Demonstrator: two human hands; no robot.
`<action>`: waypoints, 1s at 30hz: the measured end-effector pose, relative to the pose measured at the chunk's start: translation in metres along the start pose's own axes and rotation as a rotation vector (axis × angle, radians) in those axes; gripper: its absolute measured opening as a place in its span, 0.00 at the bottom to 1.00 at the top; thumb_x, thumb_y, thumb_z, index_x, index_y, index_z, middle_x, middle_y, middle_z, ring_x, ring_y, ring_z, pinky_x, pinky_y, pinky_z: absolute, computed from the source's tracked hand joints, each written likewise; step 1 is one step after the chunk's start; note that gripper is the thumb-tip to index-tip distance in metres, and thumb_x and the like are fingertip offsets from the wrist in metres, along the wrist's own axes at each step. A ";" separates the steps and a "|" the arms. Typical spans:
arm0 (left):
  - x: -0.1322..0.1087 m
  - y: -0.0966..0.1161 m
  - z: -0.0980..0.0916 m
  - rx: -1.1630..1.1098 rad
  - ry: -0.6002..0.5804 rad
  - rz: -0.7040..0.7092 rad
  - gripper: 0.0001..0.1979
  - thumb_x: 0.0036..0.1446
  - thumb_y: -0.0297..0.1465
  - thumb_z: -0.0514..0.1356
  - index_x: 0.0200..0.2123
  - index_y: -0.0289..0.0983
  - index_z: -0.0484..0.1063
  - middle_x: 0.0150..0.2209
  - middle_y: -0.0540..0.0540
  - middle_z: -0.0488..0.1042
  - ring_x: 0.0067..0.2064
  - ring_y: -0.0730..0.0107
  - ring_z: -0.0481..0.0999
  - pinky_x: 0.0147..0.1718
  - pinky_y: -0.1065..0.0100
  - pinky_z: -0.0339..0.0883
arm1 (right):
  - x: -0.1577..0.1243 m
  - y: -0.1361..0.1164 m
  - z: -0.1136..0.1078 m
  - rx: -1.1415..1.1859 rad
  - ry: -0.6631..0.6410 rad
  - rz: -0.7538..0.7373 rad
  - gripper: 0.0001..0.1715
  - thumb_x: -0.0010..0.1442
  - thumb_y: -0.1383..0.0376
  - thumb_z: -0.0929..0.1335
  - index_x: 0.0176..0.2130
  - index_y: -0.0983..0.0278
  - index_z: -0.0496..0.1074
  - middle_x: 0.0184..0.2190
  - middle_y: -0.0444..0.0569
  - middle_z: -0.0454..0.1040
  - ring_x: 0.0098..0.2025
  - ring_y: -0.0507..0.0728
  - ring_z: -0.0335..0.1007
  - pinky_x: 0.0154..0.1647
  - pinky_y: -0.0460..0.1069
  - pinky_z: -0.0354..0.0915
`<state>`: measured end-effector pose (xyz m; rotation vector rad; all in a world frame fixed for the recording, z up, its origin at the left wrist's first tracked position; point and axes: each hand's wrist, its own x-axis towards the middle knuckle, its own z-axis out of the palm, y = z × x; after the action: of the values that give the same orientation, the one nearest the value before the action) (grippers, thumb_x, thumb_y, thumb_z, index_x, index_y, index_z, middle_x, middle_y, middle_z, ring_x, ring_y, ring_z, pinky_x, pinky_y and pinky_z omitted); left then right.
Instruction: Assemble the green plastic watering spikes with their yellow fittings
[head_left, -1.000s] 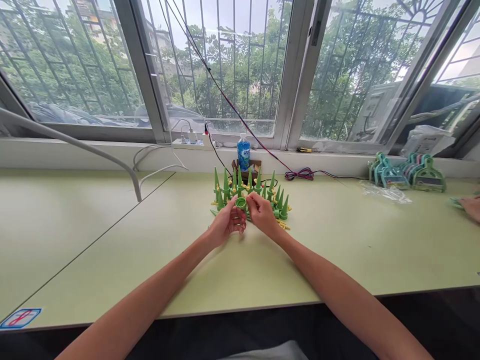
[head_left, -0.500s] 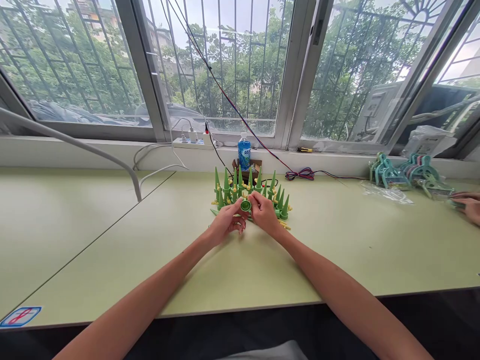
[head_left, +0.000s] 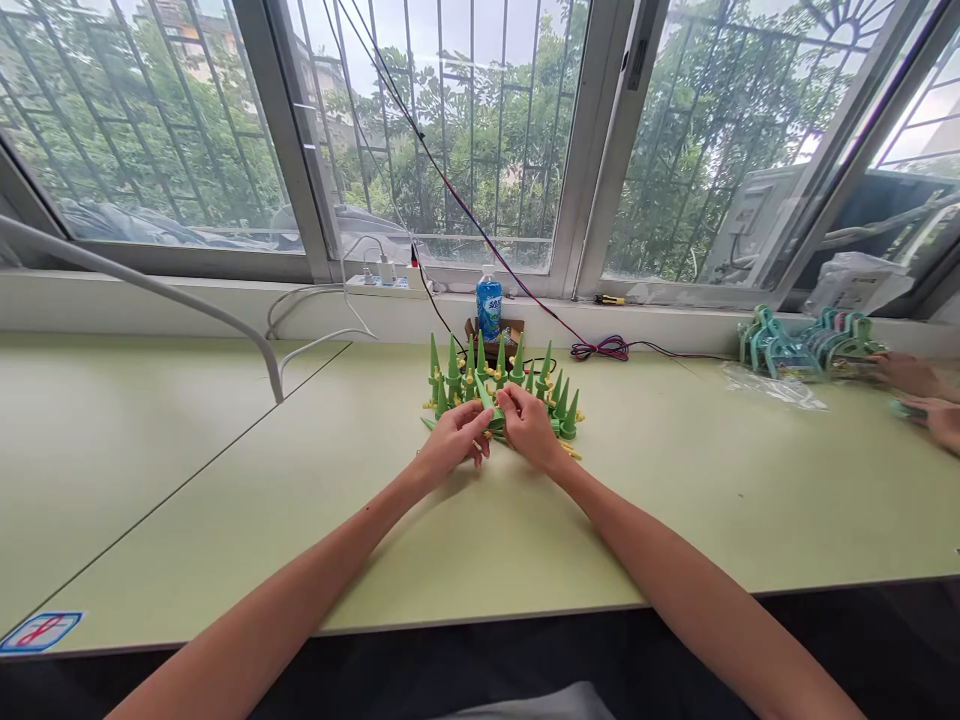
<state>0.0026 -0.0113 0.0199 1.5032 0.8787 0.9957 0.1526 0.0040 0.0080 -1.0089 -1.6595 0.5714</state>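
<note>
Between my two hands is a green plastic watering spike (head_left: 484, 396), its pointed end tilted up and away to the left. My left hand (head_left: 452, 437) pinches its wide end between thumb and fingers, the lower fingers curled beneath. From the other side my right hand (head_left: 529, 428) closes on the same end; what its fingertips press is partly hidden. Just behind my hands stand several similar green spikes (head_left: 453, 375) with small yellow valves on them. Some yellow pieces (head_left: 570, 450) lie at the right edge of the group.
Behind the spikes are a blue bottle (head_left: 489, 305) and a brown box (head_left: 514, 330). A coiled cable (head_left: 600, 348) lies to their right. At far right, another person's hands (head_left: 941, 415) are near teal hangers (head_left: 776, 345) and plastic film (head_left: 776, 388). A grey tube (head_left: 225, 318) arches over the left.
The spike in my hands has turned: its round open end faced me before, and now its side and tip show. At far right, the other person's hand has reached toward the hangers.
</note>
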 end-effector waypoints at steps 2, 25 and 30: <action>-0.001 0.000 0.001 0.052 0.006 0.037 0.20 0.54 0.48 0.61 0.34 0.37 0.65 0.27 0.53 0.63 0.24 0.74 0.71 0.17 0.73 0.65 | 0.000 -0.001 0.000 -0.001 -0.001 0.002 0.19 0.66 0.53 0.58 0.28 0.60 0.56 0.17 0.39 0.56 0.20 0.51 0.53 0.24 0.47 0.51; 0.002 -0.013 0.000 0.391 0.225 0.293 0.14 0.53 0.40 0.62 0.41 0.40 0.72 0.39 0.45 0.71 0.24 0.76 0.65 0.23 0.71 0.61 | 0.001 0.002 0.002 0.104 -0.011 0.091 0.17 0.64 0.52 0.60 0.29 0.60 0.59 0.14 0.38 0.57 0.15 0.50 0.53 0.19 0.47 0.50; 0.001 -0.014 -0.002 0.430 0.225 0.340 0.12 0.53 0.38 0.62 0.40 0.41 0.74 0.38 0.46 0.70 0.26 0.74 0.66 0.24 0.71 0.62 | 0.001 0.002 0.002 0.082 -0.015 0.100 0.18 0.64 0.52 0.60 0.28 0.60 0.59 0.13 0.37 0.56 0.16 0.51 0.53 0.20 0.47 0.51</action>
<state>0.0012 -0.0072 0.0064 1.9778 1.0671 1.3001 0.1512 0.0062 0.0063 -1.0338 -1.5925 0.7097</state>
